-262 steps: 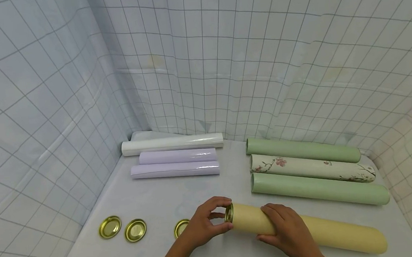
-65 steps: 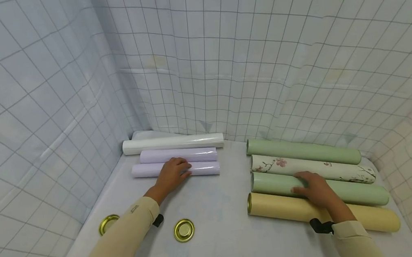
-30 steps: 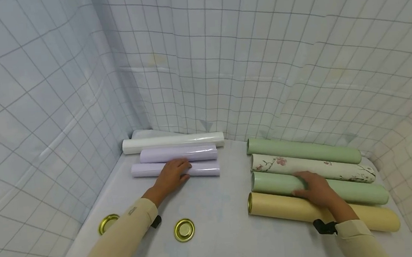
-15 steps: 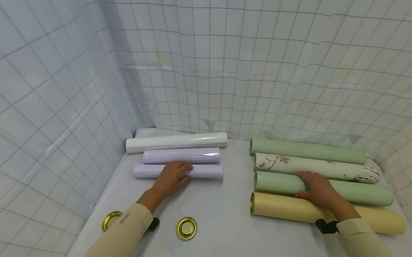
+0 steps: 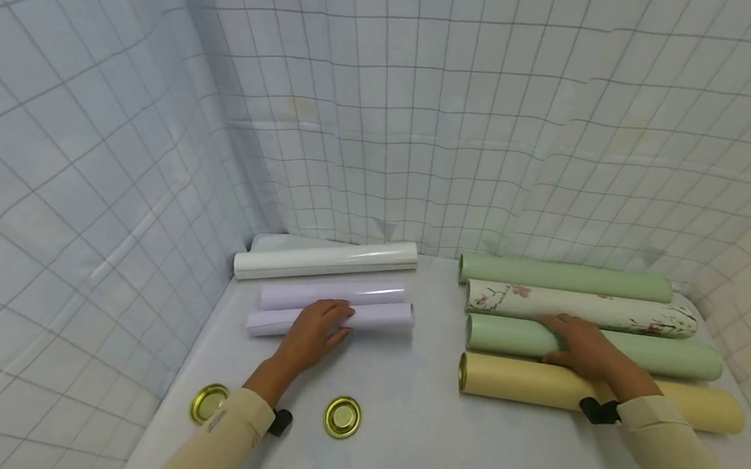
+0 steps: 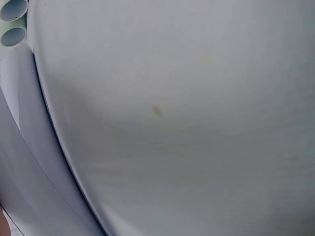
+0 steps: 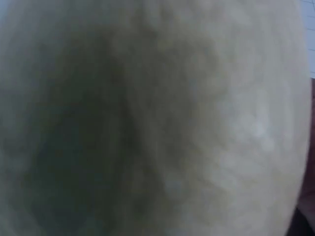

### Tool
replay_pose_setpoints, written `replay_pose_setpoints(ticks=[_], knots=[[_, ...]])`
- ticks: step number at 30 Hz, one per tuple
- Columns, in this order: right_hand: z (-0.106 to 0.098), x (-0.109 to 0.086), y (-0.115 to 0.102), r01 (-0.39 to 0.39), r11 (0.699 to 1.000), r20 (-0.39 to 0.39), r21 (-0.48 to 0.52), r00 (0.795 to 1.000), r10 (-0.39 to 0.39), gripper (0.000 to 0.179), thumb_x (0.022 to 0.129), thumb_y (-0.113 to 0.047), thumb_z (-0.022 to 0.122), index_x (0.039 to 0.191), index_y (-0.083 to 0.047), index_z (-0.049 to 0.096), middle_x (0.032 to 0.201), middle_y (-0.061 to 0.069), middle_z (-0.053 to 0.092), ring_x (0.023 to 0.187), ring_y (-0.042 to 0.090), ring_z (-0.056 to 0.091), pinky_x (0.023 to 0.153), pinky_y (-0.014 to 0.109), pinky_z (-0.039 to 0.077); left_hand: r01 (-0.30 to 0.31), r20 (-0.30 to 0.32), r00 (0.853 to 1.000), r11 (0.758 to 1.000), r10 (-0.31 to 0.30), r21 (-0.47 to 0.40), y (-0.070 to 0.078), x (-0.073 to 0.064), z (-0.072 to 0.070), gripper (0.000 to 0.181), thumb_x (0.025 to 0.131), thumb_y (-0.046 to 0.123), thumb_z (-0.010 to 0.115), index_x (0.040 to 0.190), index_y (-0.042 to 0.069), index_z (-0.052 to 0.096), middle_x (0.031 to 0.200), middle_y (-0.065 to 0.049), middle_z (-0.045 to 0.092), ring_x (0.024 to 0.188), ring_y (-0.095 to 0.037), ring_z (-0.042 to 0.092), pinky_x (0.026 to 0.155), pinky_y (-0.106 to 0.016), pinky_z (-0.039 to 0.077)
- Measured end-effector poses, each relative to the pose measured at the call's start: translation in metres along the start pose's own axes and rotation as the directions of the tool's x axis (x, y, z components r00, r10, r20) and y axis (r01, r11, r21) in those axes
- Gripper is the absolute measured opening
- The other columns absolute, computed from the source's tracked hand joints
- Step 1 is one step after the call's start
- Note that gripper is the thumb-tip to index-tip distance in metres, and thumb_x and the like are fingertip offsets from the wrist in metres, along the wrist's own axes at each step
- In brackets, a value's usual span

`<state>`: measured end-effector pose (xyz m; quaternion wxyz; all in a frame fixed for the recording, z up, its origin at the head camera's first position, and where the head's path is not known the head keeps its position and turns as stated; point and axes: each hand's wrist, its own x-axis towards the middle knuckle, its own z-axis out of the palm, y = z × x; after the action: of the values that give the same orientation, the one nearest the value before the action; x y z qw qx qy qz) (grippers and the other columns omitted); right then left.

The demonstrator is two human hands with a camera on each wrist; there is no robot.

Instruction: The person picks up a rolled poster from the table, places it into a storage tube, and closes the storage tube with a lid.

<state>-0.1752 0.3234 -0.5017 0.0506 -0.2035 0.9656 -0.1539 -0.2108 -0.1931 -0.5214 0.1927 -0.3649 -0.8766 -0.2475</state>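
Note:
In the head view my left hand (image 5: 313, 334) grips the front lavender roll (image 5: 383, 316) from above, thumb on its near side and fingers over its far side. The back lavender roll (image 5: 280, 297) lies just behind, close to the fingertips. Over on the right, my right hand (image 5: 579, 343) lies across the front green tube (image 5: 511, 333), fingers over the far side and thumb on the near one. Just in front of it is the yellow tube (image 5: 515, 379), a gold lid in its left end. The right wrist view is mostly blurred.
A white roll (image 5: 324, 260) lies at the back left. Behind the held green tube are a floral tube (image 5: 569, 307) and another green tube (image 5: 553, 271). One gold lid (image 5: 342, 417) lies front centre; another (image 5: 208, 403) is beside the left sleeve. Gridded sheeting (image 5: 392, 114) walls the table.
The yellow tube, earlier held in both hands, now lies beside the green ones. In the last half second both lavender rolls shift toward me, leaving a gap before the white roll.

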Motion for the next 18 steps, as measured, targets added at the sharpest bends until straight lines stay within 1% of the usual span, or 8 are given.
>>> replay_pose_setpoints(ticks=[2,7,13,18], knots=[[0.0007,-0.0002,0.0014,0.005,1.0,0.001,0.005,1.0,-0.005,0.074,0.084,-0.027,0.081,0.146,-0.006,0.046,0.136,0.028,0.051,0.121,0.052,0.048,0.092,0.068,0.041,-0.006,-0.016,1.0,1.0,0.006,-0.017,0.0029,-0.0017,-0.0021,0.033,0.081,0.01,0.083,0.111,0.005,0.069,0.117,-0.013,0.067,0.109,-0.031,0.063,0.093,-0.046,0.052],[0.0,-0.0033,0.006,0.003,1.0,-0.002,0.009,1.0,-0.003,0.075,0.084,-0.027,0.081,0.147,-0.007,0.046,0.135,0.026,0.051,0.121,0.049,0.048,0.091,0.066,0.043,-0.007,-0.026,1.0,1.0,0.007,-0.009,0.0061,-0.0047,-0.0023,0.036,0.08,0.01,0.084,0.112,0.006,0.069,0.119,-0.012,0.066,0.109,-0.03,0.062,0.092,-0.045,0.052],[-0.0032,-0.0063,0.0083,0.034,0.999,-0.053,-0.006,0.998,-0.034,0.075,0.082,-0.028,0.083,0.145,-0.007,0.048,0.131,0.024,0.053,0.118,0.047,0.05,0.091,0.067,0.042,-0.014,-0.036,0.999,1.0,0.014,0.008,0.0065,-0.0068,-0.001,0.036,0.08,0.011,0.084,0.113,0.008,0.069,0.118,-0.011,0.066,0.109,-0.029,0.062,0.092,-0.046,0.052],[-0.0058,-0.0086,0.0095,0.036,0.999,-0.091,-0.024,0.995,-0.038,0.078,0.079,-0.03,0.085,0.143,-0.006,0.049,0.13,0.025,0.053,0.118,0.047,0.049,0.093,0.067,0.039,-0.029,-0.05,0.998,1.0,0.029,0.011,0.008,-0.0091,-0.0016,0.038,0.077,0.01,0.085,0.112,0.008,0.07,0.117,-0.013,0.067,0.109,-0.03,0.062,0.091,-0.047,0.051]])
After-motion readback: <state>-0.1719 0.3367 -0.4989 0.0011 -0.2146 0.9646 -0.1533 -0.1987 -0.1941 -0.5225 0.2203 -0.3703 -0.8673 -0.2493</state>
